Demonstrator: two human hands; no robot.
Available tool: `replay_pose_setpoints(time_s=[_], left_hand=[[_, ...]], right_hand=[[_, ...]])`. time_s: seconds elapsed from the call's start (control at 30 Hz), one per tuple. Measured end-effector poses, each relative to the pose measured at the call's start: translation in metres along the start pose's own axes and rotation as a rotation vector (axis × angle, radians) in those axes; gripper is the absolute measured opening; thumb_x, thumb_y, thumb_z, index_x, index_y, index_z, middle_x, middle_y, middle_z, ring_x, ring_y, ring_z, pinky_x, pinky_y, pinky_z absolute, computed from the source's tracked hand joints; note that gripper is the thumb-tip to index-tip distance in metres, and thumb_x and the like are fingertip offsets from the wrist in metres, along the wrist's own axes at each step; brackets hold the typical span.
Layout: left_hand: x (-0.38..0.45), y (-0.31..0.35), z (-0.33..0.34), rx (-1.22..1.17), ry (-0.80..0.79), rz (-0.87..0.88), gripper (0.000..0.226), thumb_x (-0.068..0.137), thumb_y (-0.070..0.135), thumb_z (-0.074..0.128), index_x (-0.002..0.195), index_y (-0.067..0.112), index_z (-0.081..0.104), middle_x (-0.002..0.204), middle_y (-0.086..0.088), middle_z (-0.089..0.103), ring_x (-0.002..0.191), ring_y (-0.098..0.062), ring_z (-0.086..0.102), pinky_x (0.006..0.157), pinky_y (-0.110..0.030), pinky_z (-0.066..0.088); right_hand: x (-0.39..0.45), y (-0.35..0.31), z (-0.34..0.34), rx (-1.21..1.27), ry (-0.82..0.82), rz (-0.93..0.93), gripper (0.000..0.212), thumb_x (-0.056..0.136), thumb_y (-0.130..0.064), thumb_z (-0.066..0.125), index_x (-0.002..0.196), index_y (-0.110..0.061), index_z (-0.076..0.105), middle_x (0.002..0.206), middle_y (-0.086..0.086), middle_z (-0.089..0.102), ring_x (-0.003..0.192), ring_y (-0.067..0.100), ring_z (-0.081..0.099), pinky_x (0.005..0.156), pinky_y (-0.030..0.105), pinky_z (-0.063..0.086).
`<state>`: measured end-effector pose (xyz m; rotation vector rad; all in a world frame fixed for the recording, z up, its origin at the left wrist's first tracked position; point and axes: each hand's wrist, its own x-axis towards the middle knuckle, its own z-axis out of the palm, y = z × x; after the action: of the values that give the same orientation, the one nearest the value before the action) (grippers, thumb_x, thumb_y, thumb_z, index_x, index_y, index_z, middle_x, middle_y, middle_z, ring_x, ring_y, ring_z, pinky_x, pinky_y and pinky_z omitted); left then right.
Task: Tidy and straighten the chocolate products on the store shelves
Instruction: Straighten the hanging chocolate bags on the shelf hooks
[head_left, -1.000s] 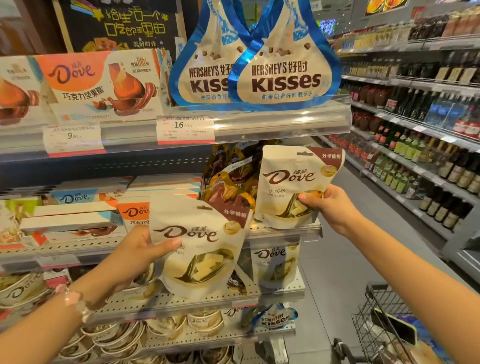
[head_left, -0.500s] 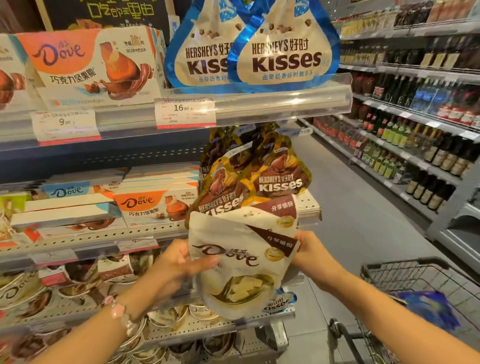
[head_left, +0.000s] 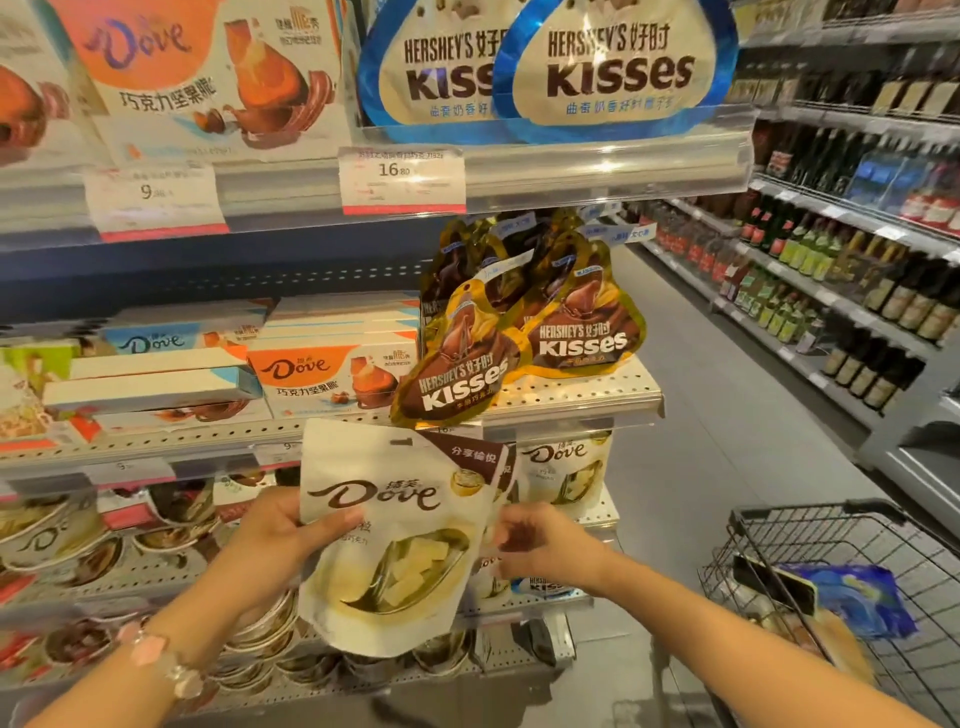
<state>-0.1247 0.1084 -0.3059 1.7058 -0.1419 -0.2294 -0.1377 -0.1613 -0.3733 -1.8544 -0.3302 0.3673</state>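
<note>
Below the Hershey's Kisses bags (head_left: 524, 343), my left hand (head_left: 270, 545) pinches the front white Dove pouch (head_left: 395, 540) at its left edge, thumb on its face. My right hand (head_left: 545, 551) curls on the pouch behind. Risk: stacked pouches are slick; a loosened pinch could drop one toward the lower shelf (head_left: 587, 519).

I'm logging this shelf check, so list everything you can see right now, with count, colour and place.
Blue Kisses bags: two, blue and cream, top shelf.
Gold Kisses bags: several, gold-brown, middle shelf, right.
Orange Dove boxes: stacked, orange and white, middle shelf; more on top shelf.
Cream Dove pouch: cream, held in front of lower shelves; second one behind it.
Shelf Dove pouch: one, cream, lower shelf, right.
Price tags: several, white and red, shelf edges.
Bottles: many, right aisle.
Cart: one, black wire, lower right.
Left hand: grips pouch.
Right hand: pinches the rear pouch's edge.
</note>
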Motion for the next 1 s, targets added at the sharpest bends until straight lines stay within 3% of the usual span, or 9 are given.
replay_pose_setpoints(time_s=[0.07,0.13,0.27,0.37,0.47,0.63,0.77,0.9,1.0], left_hand=[[-0.004,-0.005,-0.012,0.040,0.035,0.004,0.019,0.079,0.003,0.064,0.068,0.012,0.075,0.062,-0.010,0.070,0.044,-0.021,0.049,0.041,-0.018,0.034],[-0.006,-0.008,-0.022,0.051,0.085,0.005,0.021,0.077,0.007,0.065,0.059,0.013,0.073,0.051,-0.010,0.061,0.042,-0.018,0.035,0.042,-0.020,0.027],[-0.006,-0.011,-0.034,0.069,0.168,-0.004,0.031,0.079,0.002,0.065,0.049,0.009,0.068,0.052,-0.020,0.056,0.042,-0.018,0.038,0.044,-0.021,0.032],[-0.003,-0.009,-0.036,0.019,0.205,-0.013,0.021,0.077,0.005,0.069,0.056,0.003,0.069,0.056,-0.024,0.064,0.039,-0.016,0.051,0.041,-0.019,0.041],[-0.002,-0.011,-0.040,0.027,0.194,-0.005,0.043,0.067,0.030,0.081,0.067,-0.010,0.065,0.066,-0.044,0.056,0.057,-0.034,0.053,0.061,-0.037,0.043],[-0.001,-0.004,-0.033,0.075,0.221,-0.006,0.031,0.067,0.024,0.069,0.054,-0.004,0.062,0.049,-0.042,0.044,0.053,-0.036,0.046,0.063,-0.043,0.035],[0.001,-0.002,-0.036,0.088,0.232,0.040,0.028,0.067,0.025,0.071,0.058,0.000,0.066,0.062,-0.042,0.053,0.057,-0.037,0.048,0.062,-0.044,0.036],[0.001,-0.002,-0.037,0.085,0.209,0.087,0.049,0.059,0.049,0.080,0.064,0.001,0.068,0.066,-0.040,0.058,0.049,-0.044,0.049,0.054,-0.040,0.040],[0.001,-0.004,-0.037,0.073,0.213,0.095,0.022,0.079,0.016,0.072,0.058,0.008,0.071,0.059,-0.019,0.068,0.046,-0.026,0.060,0.046,-0.024,0.047]], right_hand=[[0.011,0.023,-0.003,-0.071,0.038,0.094,0.032,0.076,0.007,0.064,0.097,-0.017,0.063,0.098,-0.003,0.064,0.095,0.010,0.063,0.088,0.030,0.053],[0.027,0.045,-0.005,-0.112,0.244,0.190,0.031,0.078,0.004,0.064,0.105,-0.011,0.060,0.103,-0.002,0.061,0.100,0.017,0.061,0.089,0.035,0.053],[0.065,0.063,-0.001,-0.206,0.589,0.279,0.046,0.079,-0.014,0.070,0.122,-0.012,0.053,0.111,0.000,0.061,0.106,0.015,0.058,0.091,0.027,0.050],[0.093,0.073,0.009,-0.302,0.590,0.330,0.054,0.079,-0.026,0.070,0.128,-0.012,0.051,0.121,0.004,0.062,0.109,0.019,0.059,0.091,0.032,0.050],[0.115,0.081,0.014,-0.299,0.559,0.445,0.048,0.083,-0.027,0.066,0.126,-0.013,0.051,0.122,0.007,0.062,0.109,0.024,0.059,0.089,0.035,0.050],[0.137,0.085,0.015,-0.462,0.534,0.601,0.035,0.084,-0.033,0.064,0.108,-0.008,0.061,0.105,0.010,0.067,0.096,0.026,0.063,0.076,0.033,0.049],[0.144,0.092,0.016,-0.480,0.560,0.618,0.026,0.086,-0.028,0.063,0.098,-0.005,0.065,0.098,0.011,0.069,0.093,0.028,0.064,0.078,0.036,0.053],[0.146,0.100,0.012,-0.471,0.605,0.594,0.015,0.089,-0.012,0.056,0.094,-0.002,0.065,0.097,0.015,0.068,0.090,0.028,0.064,0.078,0.036,0.054],[0.142,0.100,0.008,-0.472,0.613,0.577,0.015,0.089,-0.017,0.057,0.094,-0.009,0.069,0.096,0.011,0.070,0.089,0.027,0.065,0.076,0.035,0.052]])
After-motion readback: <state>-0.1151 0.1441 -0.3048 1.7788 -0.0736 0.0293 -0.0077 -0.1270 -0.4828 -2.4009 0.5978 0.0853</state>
